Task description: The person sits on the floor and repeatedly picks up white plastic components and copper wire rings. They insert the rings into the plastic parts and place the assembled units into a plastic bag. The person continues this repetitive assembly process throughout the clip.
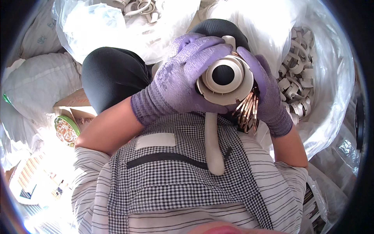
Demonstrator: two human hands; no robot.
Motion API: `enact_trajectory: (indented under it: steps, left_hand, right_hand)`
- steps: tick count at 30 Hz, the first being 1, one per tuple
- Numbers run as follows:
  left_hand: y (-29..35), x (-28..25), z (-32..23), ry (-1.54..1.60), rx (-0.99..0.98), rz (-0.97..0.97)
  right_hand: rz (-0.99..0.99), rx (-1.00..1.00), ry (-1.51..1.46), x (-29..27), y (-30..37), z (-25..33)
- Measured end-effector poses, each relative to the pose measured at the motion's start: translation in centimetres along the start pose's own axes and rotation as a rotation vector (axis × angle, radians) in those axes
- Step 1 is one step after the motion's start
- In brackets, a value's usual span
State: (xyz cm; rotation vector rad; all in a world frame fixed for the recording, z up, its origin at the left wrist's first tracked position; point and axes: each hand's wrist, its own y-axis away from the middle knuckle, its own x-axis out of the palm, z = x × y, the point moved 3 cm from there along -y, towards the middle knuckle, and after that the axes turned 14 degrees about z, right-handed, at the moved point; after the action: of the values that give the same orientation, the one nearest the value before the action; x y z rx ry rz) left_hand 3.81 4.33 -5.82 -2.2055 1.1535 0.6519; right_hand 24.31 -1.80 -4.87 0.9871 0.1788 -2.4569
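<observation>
Both hands wear purple knitted gloves and meet in front of my chest. My left hand (191, 70) is closed around a cream plastic round housing (225, 97) with a stepped collar and a dark ribbed centre. On the housing's right side, my right hand (265, 85) grips it, fingers curled over the rim. A bunch of thin copper-coloured metal strips (248, 111) hangs below the right palm; what holds it is hidden. From under the hands a long cream handle (213, 144) points toward my body. Whether it joins the housing is hidden.
To the right stands a clear plastic bag (331, 93) of cream plastic parts (298, 74). Another bag (163, 43) at the far side holds similar pieces (142, 7). At left are a cardboard box (74, 102) and a green-rimmed container (66, 130) of copper-coloured bits. My knees flank the work.
</observation>
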Motion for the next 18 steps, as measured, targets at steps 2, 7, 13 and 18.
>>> enact_trajectory:
  steps: [2,7,13,18]
  left_hand:
    - [0.7,1.6,1.9,0.059,0.014,-0.030]
    - [-1.6,-0.7,0.4,0.068,-0.003,0.125]
    - [-0.1,-3.4,-1.1,1.047,-0.308,0.106]
    - [0.6,-3.2,-3.5,1.029,-0.346,0.245]
  right_hand:
    - [0.010,-0.060,0.048,-0.1,-0.1,0.1]
    - [-0.043,-0.097,-0.132,-1.3,-0.6,-0.6]
    - [-0.312,-0.274,0.054,-3.3,0.8,3.8]
    - [-0.394,-0.299,0.377,-2.8,1.6,7.5]
